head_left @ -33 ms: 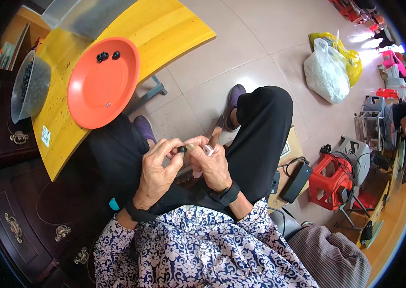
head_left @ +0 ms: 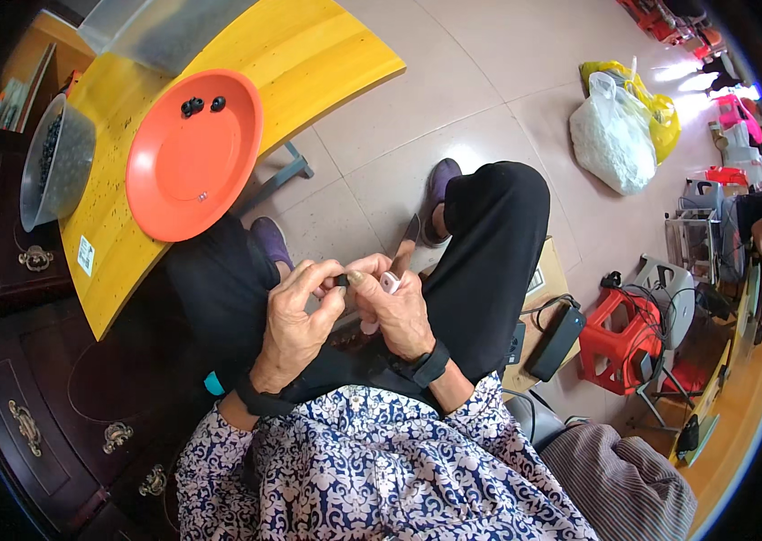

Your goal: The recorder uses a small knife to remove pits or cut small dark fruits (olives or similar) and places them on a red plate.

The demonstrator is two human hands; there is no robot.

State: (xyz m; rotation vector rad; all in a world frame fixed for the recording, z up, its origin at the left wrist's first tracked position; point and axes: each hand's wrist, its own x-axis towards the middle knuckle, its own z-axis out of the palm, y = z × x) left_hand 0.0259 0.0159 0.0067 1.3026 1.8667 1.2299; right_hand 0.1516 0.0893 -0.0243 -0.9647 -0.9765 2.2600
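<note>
While the person sits with legs crossed in black trousers point(head_left: 489, 261), a blue-and-white floral blouse point(head_left: 372, 469) fills the nearest part of the view. Both wrists carry dark bands.

Left hand point(head_left: 295, 320): fingers curled, thumb and forefinger pressed together on a small black part point(head_left: 342, 280), which sits at the fingertips over the lap. Right hand point(head_left: 394, 307): fingers closed, its thumb tip meeting the same black part from the other side, while a small pale pink-white piece point(head_left: 390, 282) is tucked against its upper fingers. Whether that pale piece is a tool or a component cannot be told. The two hands touch each other at the fingertips.

Beyond the knees, purple shoes point(head_left: 439, 180) rest on glossy beige floor tiles point(head_left: 489, 99). To the left, a curved yellow wooden counter point(head_left: 318, 54) carries a round, smooth orange plastic plate point(head_left: 191, 162) with two small black parts point(head_left: 201, 105) near its far rim. Beside the plate, at the counter's left end, stands a translucent grey bowl point(head_left: 56, 162) of dark small pieces. Dark carved wooden drawers point(head_left: 38, 397) with brass handles lie under the counter.

Farther right, a red plastic stool point(head_left: 620, 338) stands near a black box. A white filled bag point(head_left: 611, 135) leans against a yellow bag point(head_left: 647, 99) at the far side.
</note>
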